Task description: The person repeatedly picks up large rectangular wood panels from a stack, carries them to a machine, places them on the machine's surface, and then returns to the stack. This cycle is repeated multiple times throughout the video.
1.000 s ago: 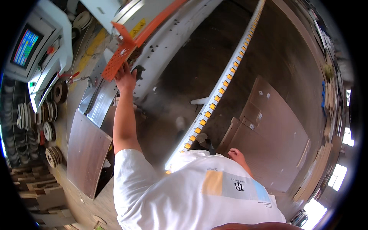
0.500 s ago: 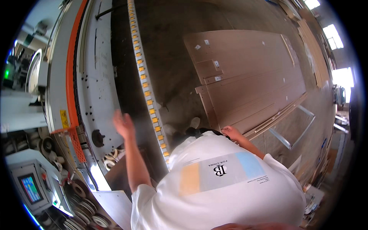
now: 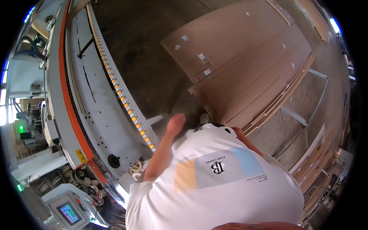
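My left hand (image 3: pixel 177 123) hangs in the air in front of my shirt, just right of the near end of a rail (image 3: pixel 123 100) lined with yellow rollers. Motion smears its fingers, and I see nothing held in it. On the other side, my right hand (image 3: pixel 238 132) is low by my waist, near the closest corner of a stack of brown panels (image 3: pixel 245 65). The shirt covers part of that hand, so its fingers are hidden. White labels dot the panels, and narrow strips lie along their right edge.
A long white machine with an orange stripe (image 3: pixel 73 115) runs along the left. Its control box with a lit screen (image 3: pixel 68 212) stands at the lower left, beside rolls of edging. A metal frame (image 3: pixel 306 119) sticks out right of the panels; more boards (image 3: pixel 318 161) lie at the right.
My left hand has swung from over the gap beside the machine to the right, in front of my body. My right hand has drawn in behind the shirt. The view has turned.
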Available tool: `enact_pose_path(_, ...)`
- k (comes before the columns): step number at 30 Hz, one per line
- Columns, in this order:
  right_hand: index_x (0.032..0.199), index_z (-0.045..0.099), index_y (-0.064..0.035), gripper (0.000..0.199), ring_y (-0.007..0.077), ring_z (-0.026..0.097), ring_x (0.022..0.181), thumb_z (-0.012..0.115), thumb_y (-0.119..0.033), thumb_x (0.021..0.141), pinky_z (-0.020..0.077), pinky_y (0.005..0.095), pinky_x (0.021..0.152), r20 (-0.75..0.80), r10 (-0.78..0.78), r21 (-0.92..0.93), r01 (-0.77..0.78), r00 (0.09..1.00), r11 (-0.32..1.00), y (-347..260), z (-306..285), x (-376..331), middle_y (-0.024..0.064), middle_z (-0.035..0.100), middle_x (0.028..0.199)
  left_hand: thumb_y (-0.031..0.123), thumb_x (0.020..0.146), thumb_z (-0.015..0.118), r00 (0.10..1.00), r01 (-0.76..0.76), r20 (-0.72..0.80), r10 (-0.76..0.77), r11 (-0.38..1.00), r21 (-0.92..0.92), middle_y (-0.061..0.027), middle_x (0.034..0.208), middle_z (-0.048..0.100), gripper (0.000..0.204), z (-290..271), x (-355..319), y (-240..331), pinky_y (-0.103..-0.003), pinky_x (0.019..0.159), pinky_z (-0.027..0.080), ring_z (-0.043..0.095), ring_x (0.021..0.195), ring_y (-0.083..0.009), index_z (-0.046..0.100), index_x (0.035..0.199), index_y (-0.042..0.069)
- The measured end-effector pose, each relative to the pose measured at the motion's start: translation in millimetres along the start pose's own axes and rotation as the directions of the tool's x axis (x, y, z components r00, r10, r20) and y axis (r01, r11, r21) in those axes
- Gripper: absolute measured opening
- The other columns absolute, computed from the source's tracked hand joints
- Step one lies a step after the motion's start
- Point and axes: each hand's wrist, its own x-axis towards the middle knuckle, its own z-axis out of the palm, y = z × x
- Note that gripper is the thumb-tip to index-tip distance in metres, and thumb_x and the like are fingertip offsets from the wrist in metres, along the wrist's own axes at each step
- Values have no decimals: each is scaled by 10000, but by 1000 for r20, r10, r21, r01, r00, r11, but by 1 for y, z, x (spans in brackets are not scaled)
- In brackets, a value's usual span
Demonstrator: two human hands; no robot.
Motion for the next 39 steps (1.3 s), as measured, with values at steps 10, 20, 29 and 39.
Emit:
enact_pose_path(10, 1106, 714, -16, 348, 269, 702, 948, 577, -303, 964, 538, 382, 825, -145, 179, 92, -167, 973, 982, -4, 25, -30, 184, 728, 1027, 243, 961, 606, 971, 31, 240, -19, 999, -45, -74, 1049, 730, 277, -5, 181, -61, -347, 801, 543, 684, 936, -202, 707, 1173, 96)
enact_pose_path(20, 1128, 690, -13, 271, 175, 652, 871, 525, -184, 998, 527, 321, 819, -152, 554, 762, -260, 818, 593, 0, 87, -96, 63, 696, 946, 267, 928, 596, 903, 427, 139, -406, 820, -380, -93, 832, 695, 233, -4, 490, -118, -353, 678, 501, 660, 778, -214, 714, 980, 72)
enact_pose_path(29, 1112, 672, -8, 233, 146, 640, 841, 605, -198, 994, 528, 282, 775, -74, 730, 929, -219, 680, 299, -117, 119, -166, 54, 692, 944, 238, 806, 657, 863, 443, -77, -499, 821, -359, -236, 1132, 672, 518, -38, 659, -68, -441, 869, 531, 678, 979, -331, 573, 1196, -92)
enact_pose_path(39, 1115, 695, -8, 291, 154, 637, 811, 517, -204, 996, 517, 289, 768, -126, 754, 886, -269, 645, 378, -120, 128, -178, 51, 693, 911, 283, 891, 721, 642, 283, -135, -755, 397, -873, -174, 1036, 668, 487, -23, 689, -49, -420, 695, 558, 681, 844, -280, 529, 1215, -25)
